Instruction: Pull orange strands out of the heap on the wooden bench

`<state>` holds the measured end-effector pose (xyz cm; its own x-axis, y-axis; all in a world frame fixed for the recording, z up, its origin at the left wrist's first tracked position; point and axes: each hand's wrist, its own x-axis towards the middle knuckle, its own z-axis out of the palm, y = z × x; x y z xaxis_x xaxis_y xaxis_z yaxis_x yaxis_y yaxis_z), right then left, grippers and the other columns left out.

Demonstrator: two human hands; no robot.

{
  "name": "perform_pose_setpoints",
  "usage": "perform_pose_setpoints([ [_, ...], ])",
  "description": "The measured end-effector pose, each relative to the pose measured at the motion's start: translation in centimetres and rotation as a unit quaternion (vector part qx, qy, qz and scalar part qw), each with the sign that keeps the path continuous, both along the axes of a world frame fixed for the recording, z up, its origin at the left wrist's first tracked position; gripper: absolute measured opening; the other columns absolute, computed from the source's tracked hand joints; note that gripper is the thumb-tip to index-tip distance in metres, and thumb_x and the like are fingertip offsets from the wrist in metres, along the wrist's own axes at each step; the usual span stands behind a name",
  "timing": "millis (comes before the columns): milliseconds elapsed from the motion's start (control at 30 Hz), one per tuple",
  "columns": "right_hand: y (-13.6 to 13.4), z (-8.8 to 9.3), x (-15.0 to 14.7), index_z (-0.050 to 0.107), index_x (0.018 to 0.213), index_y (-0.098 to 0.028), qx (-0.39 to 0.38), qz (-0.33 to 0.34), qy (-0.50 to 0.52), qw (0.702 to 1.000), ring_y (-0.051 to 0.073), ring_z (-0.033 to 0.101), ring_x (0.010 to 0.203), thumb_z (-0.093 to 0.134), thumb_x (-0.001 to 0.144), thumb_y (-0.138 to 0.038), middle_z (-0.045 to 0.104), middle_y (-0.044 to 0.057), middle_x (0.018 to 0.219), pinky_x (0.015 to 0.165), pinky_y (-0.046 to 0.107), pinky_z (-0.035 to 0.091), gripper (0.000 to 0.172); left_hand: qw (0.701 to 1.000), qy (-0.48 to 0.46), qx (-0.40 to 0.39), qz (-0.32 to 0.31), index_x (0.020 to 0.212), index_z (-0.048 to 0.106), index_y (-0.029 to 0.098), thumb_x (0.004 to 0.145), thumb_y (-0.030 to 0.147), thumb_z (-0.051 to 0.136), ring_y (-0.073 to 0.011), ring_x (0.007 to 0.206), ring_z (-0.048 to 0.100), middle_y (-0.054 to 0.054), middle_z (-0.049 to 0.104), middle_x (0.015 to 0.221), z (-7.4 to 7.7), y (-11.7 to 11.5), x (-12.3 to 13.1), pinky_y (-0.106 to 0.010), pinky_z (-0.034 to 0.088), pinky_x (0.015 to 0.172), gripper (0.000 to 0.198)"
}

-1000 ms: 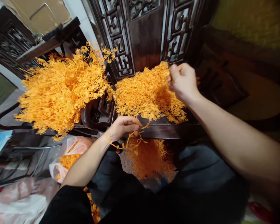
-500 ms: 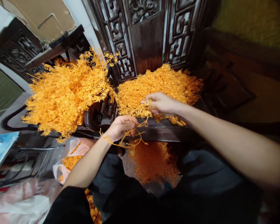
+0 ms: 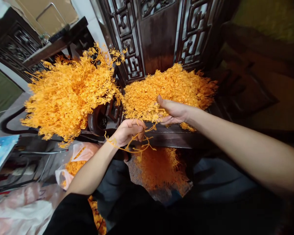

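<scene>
Orange sprig (image 3: 137,143) lying left-right, pinched in left hand (image 3: 127,130); right hand (image 3: 173,111) half-spread on sprig cluster (image 3: 152,114).

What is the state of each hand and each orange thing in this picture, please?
left hand: closed on thin orange stems.
orange stems: hanging loose below the left hand.
right hand: palm up, fingers partly open, holding an orange sprig.
orange sprig: lying across the right hand's fingers.
middle orange heap: piled loosely on the dark wooden ledge.
large orange bunch: bushy, spread wide.
plastic bag: open, orange pieces inside.
</scene>
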<state>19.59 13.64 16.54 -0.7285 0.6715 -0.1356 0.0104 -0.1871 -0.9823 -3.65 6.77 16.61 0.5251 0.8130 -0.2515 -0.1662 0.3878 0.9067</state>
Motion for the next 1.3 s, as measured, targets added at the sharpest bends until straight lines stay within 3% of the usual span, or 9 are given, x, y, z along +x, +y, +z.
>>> perform_pose_setpoints([
  [133, 0.5, 0.2, 0.6, 0.042, 0.083, -0.023, -0.097, -0.020, 0.034, 0.995, 0.004, 0.019, 0.042, 0.046, 0.077, -0.093, 0.042, -0.004, 0.063, 0.035, 0.021, 0.013, 0.071, 1.000, -0.003, -0.002, 0.009, 0.088, 0.070, 0.013, 0.075, 0.038, 0.086, -0.0123, 0.049, 0.059, 0.000, 0.062, 0.055, 0.1, 0.3, 0.0, -0.023, 0.043, 0.049, 0.032],
  [267, 0.6, -0.4, 0.1, 0.037, 0.078, -0.023, -0.067, -0.067, 0.047, 0.994, 0.004, 0.021, 0.040, 0.063, 0.082, -0.078, 0.035, -0.007, 0.057, 0.036, 0.020, 0.012, 0.061, 1.000, -0.025, -0.008, 0.006, 0.087, 0.070, 0.013, 0.075, 0.037, 0.085, -0.0115, 0.048, 0.056, 0.000, 0.060, 0.054, 0.0, 0.5, 0.1, -0.024, 0.045, 0.050, 0.031],
  [467, 3.7, -2.8, 1.6, 0.046, 0.066, -0.021, 0.139, -0.291, -0.055, 0.945, 0.007, 0.037, 0.044, 0.072, 0.086, -0.060, 0.042, -0.005, 0.051, 0.043, 0.024, 0.026, 0.052, 1.000, 0.008, -0.012, 0.017, 0.083, 0.071, 0.012, 0.071, 0.033, 0.087, -0.0129, 0.046, 0.057, -0.001, 0.063, 0.053, 0.0, 0.9, -0.2, -0.024, 0.044, 0.047, 0.029],
  [567, 5.8, -3.3, 3.9, 0.047, 0.068, -0.020, 0.113, -0.451, -0.056, 0.884, 0.006, 0.040, 0.042, 0.064, 0.096, -0.049, 0.042, -0.005, 0.053, 0.043, 0.024, 0.027, 0.044, 0.999, 0.033, -0.017, -0.007, 0.081, 0.072, 0.011, 0.069, 0.034, 0.088, -0.0130, 0.044, 0.058, -0.002, 0.064, 0.051, 0.3, 0.8, -0.8, -0.022, 0.041, 0.045, 0.031],
  [633, 6.1, -3.1, 5.0, 0.047, 0.072, -0.020, 0.051, -0.495, -0.022, 0.867, 0.006, 0.043, 0.040, 0.056, 0.102, -0.042, 0.045, -0.004, 0.056, 0.041, 0.024, 0.026, 0.038, 0.998, 0.053, -0.025, -0.031, 0.082, 0.072, 0.010, 0.070, 0.034, 0.087, -0.0133, 0.044, 0.059, -0.004, 0.065, 0.052, 0.5, 0.6, -1.1, -0.020, 0.039, 0.043, 0.031],
  [800, 3.1, -2.1, 3.5, 0.063, 0.094, -0.016, -0.010, -0.302, 0.014, 0.953, 0.008, 0.048, 0.045, 0.070, 0.094, -0.034, 0.060, 0.000, 0.070, 0.038, 0.023, 0.026, 0.019, 0.997, 0.070, -0.032, -0.026, 0.083, 0.072, 0.009, 0.068, 0.034, 0.088, -0.0122, 0.046, 0.061, -0.004, 0.066, 0.054, 0.6, 0.6, -0.9, -0.018, 0.040, 0.044, 0.033],
  [1000, 1.1, -0.6, 0.0, 0.070, 0.094, -0.017, 0.043, -0.184, 0.029, 0.982, 0.007, 0.029, 0.045, 0.062, 0.093, -0.062, 0.041, -0.005, 0.054, 0.044, 0.025, 0.021, 0.046, 0.997, 0.061, -0.030, -0.040, 0.085, 0.072, 0.009, 0.068, 0.034, 0.088, -0.0116, 0.045, 0.060, -0.003, 0.065, 0.053, 0.6, 0.8, -0.1, -0.019, 0.040, 0.044, 0.034],
  [1167, 1.5, -0.1, -1.2, 0.074, 0.094, -0.020, 0.169, -0.161, -0.023, 0.972, 0.013, 0.052, 0.061, 0.069, 0.083, -0.069, 0.065, 0.002, 0.073, 0.056, 0.028, 0.039, 0.051, 0.995, 0.068, -0.046, -0.055, 0.083, 0.071, 0.009, 0.067, 0.035, 0.089, -0.0116, 0.045, 0.059, -0.003, 0.066, 0.054, 0.6, 0.8, 0.7, -0.019, 0.042, 0.044, 0.036],
  [1300, 2.7, -0.7, -2.0, 0.074, 0.080, -0.016, 0.277, -0.261, -0.034, 0.924, 0.018, 0.063, 0.078, 0.074, 0.082, -0.056, 0.072, 0.005, 0.082, 0.080, 0.035, 0.048, 0.039, 0.995, 0.079, -0.044, -0.049, 0.082, 0.071, 0.009, 0.066, 0.035, 0.089, -0.0108, 0.044, 0.059, -0.003, 0.065, 0.053, 0.9, 1.2, 0.8, -0.019, 0.041, 0.044, 0.036],
])
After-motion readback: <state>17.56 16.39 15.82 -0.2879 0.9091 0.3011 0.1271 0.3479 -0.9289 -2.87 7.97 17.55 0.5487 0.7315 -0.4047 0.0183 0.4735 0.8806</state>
